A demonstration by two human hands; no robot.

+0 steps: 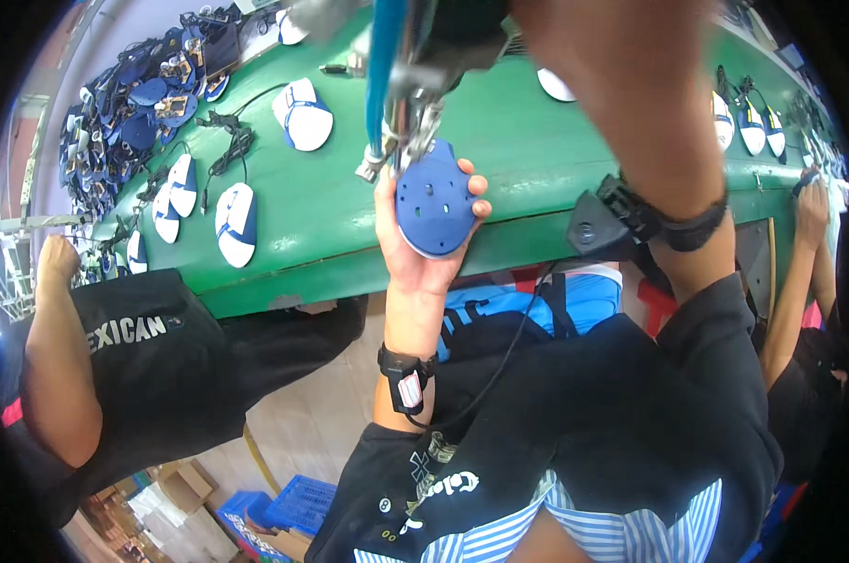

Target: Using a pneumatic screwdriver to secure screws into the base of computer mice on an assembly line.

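Note:
My left hand is closed around a computer mouse, its blue underside turned up. The fingers wrap over the right edge and the thumb lies along the left. Right above the mouse is a metal fixture or tool head, with a blue tube running down beside it. Whether its tip touches the mouse I cannot tell. My right hand reaches up to the top edge, next to the dark body of the tool. It is blurred and cut off there, with its fingers out of sight.
White and blue mice with coiled black cables lie on the green bench. A heap of blue mouse shells and circuit boards fills the far left. Co-workers' arms show at left and right. Blue crates stand below.

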